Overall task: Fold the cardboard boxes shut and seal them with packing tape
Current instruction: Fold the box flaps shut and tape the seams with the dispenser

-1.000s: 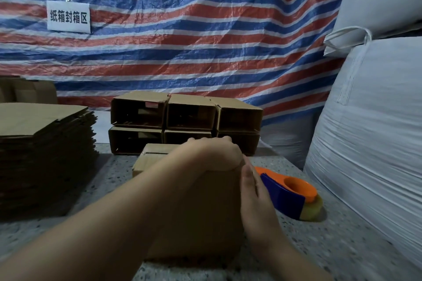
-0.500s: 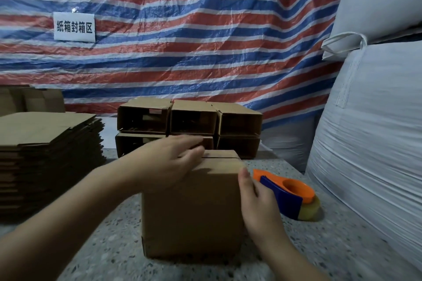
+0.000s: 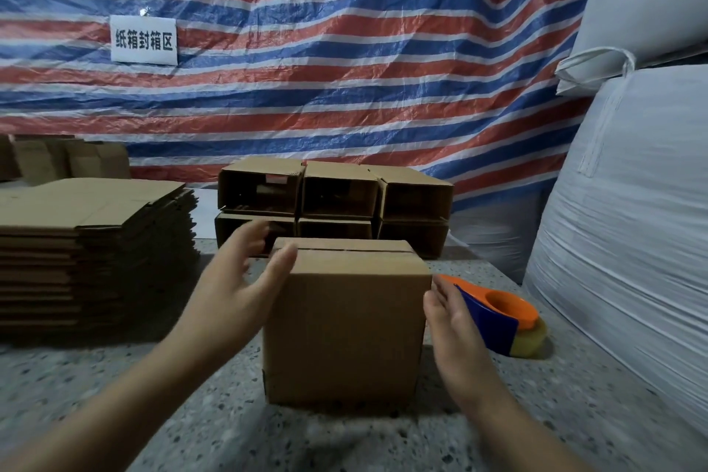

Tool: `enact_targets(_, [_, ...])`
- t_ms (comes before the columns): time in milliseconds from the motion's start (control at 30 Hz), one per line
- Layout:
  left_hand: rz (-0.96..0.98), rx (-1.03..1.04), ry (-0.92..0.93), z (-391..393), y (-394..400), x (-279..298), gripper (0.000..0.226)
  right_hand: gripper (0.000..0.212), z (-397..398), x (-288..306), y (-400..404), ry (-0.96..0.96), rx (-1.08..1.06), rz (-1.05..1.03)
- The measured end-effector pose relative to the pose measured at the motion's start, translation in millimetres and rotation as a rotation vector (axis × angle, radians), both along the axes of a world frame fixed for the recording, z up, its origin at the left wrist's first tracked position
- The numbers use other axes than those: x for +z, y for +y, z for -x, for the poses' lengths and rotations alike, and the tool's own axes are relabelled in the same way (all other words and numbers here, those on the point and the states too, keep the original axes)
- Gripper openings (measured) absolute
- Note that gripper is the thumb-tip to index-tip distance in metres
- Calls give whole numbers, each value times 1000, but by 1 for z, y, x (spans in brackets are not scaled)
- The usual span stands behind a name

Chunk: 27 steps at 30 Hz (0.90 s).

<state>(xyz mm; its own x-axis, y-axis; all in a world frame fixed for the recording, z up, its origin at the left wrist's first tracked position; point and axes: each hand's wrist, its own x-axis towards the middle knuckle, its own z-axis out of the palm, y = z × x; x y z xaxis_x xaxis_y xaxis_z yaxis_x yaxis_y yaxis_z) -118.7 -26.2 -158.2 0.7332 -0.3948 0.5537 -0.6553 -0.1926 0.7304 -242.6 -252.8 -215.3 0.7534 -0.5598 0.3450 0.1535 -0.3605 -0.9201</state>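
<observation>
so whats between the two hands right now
In the head view, the closed cardboard box stands between the left hand and the right hand; both hands are open beside it.

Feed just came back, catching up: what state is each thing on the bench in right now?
cardboard box: upright, top flaps folded shut.
tape dispenser: lying on the bench, untouched.
left hand: open, beside the box.
right hand: open, beside the box.
flat cardboard stack: unfolded.
stacked boxes: open-ended, on their sides.

Left hand (image 3: 233, 291) and right hand (image 3: 450, 322) raised, fingers straight, palms facing inward
</observation>
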Motion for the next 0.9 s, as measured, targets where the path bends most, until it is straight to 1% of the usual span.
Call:
enact_targets(67, [41,-48,151,6,4,-22,87,74,1,-7,-4,-15,42,8])
enact_targets(100, [59,-101,216,9,4,-30,80,67,1,-10,-5,-24,86,1])
enact_targets(167, [97,-183,315,13,0,-39,50,61,-3,-10,-4,-42,197,-39])
enact_targets(200, [102,-182,324,15,-2,-38,38,58,-6,-7,0,-42,213,-41])
enact_targets(233, [109,-160,313,15,-3,-33,32,52,-9,-1,5,-42,190,-42])
enact_targets(267, [128,-125,299,15,-4,-27,30,44,-12,7,10,-43,144,-46])
enact_targets(333, [178,-24,295,11,-5,-9,37,35,-20,27,18,-41,34,-31])
enact_targets(400, [188,47,378,0,-6,12,43,30,-31,48,21,-23,-24,-49])
enact_targets(467, [143,82,552,-17,-7,28,40,33,-46,65,20,71,-50,-136])
enact_targets(533, [86,101,696,-35,-8,34,37,45,-62,73,18,249,-54,-220])
enact_targets(633, [2,95,824,-51,-9,21,31,64,-83,63,16,478,-27,-268])
enact_targets(667, [-26,88,883,-54,-9,14,31,67,-89,58,18,529,-18,-266])
enact_targets(733, [-13,71,998,-59,-5,2,32,67,-97,51,21,591,-2,-277])
enact_targets(767, [14,68,1023,-61,-1,-2,34,61,-98,49,22,590,11,-290])
enact_targets(833, [69,85,997,-67,7,-10,41,42,-94,47,21,560,29,-368])
enact_targets(867, [85,120,956,-70,13,-15,44,45,-89,43,19,537,29,-411])
enact_targets(900, [91,159,912,-70,19,-19,44,53,-84,35,16,514,25,-417])
